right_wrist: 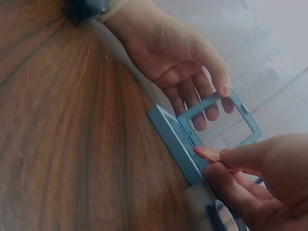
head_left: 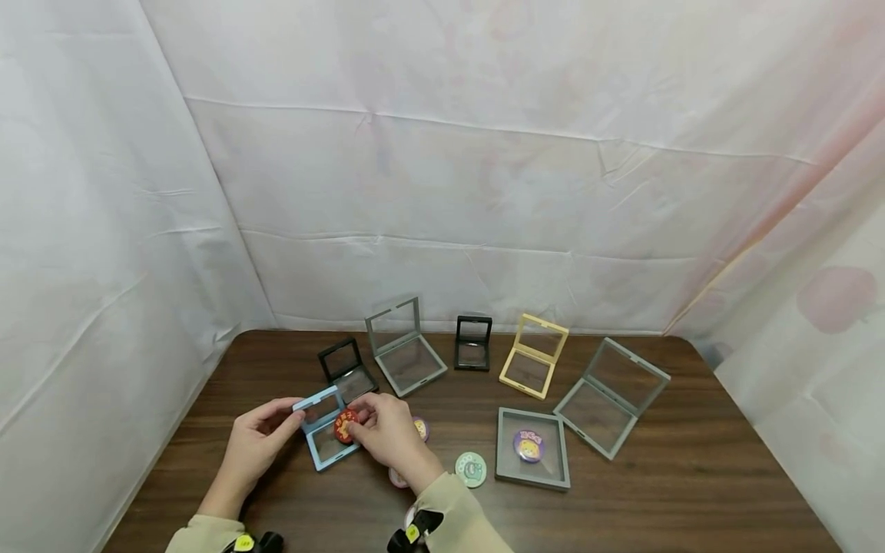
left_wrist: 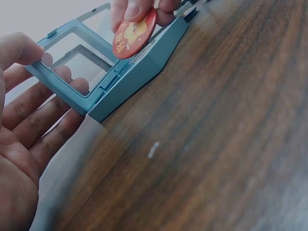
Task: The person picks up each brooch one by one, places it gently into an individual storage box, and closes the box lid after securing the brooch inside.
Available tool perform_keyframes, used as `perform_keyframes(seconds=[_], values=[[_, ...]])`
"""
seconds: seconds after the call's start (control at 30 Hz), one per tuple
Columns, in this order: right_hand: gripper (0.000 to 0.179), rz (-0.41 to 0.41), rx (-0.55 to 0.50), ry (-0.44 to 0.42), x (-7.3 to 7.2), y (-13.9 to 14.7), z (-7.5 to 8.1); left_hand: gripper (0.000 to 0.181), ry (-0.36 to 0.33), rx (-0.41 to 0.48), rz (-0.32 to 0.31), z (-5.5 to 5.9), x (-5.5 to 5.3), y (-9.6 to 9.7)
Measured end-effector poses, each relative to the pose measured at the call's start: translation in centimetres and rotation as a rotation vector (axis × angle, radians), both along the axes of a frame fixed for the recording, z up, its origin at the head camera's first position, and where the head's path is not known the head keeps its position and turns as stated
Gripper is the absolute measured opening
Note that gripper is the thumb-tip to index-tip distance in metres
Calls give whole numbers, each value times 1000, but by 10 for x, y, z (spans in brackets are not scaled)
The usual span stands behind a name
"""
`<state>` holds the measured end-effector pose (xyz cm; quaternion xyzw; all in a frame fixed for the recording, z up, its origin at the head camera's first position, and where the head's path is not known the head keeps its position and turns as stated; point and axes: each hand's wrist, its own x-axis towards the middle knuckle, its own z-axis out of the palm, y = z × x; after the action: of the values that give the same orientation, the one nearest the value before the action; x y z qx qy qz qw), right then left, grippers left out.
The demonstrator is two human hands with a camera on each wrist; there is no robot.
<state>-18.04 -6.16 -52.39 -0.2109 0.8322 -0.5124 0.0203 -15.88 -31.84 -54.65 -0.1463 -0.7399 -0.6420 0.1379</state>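
A small light-blue hinged display frame (head_left: 333, 459) with clear film panes stands unfolded on the table. My left hand (head_left: 259, 439) pinches the raised lid's edge between thumb and fingers, its other fingers spread behind the pane in the left wrist view. Between the thumb and fingers of my right hand (head_left: 392, 430) is a round red button badge (left_wrist: 135, 34) with yellow print. The badge is tilted over the lower half of the blue frame, right by the hinge side. In the right wrist view the badge (right_wrist: 208, 154) shows nearly edge-on.
Behind stand unfolded frames: two black (head_left: 473, 343), a grey (head_left: 412, 362) and a yellow one (head_left: 532, 357). Another grey frame (head_left: 608, 399) is at right. A grey frame (head_left: 532, 482) holds a purple badge (head_left: 528, 445). A green badge (head_left: 471, 469) and others lie near my right forearm.
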Motion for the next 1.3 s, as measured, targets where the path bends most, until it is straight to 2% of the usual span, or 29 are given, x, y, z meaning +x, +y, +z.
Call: perform_keyframes(seconds=[0.17,0.37,0.6,0.77,0.97,1.13,1.3], values=[[20,-5,38,-3,2,-1,-1,19,-3,-21,-2,1,1,-1],[23,8,100,64,2,3,-2,18,-11,-23,-6,0,-1,0],[42,124,153,118,0,8,-1,18,-15,-7,-11,0,-1,-1],[46,162,205,128,-2,9,2,17,-16,-11,10,-1,-2,-1],[45,159,262,135,-4,9,3,17,3,-48,19,1,-4,1],[46,164,300,151,-3,6,0,16,-11,-30,22,3,-3,1],[47,176,379,172,1,5,-2,16,-12,-40,33,0,-2,0]])
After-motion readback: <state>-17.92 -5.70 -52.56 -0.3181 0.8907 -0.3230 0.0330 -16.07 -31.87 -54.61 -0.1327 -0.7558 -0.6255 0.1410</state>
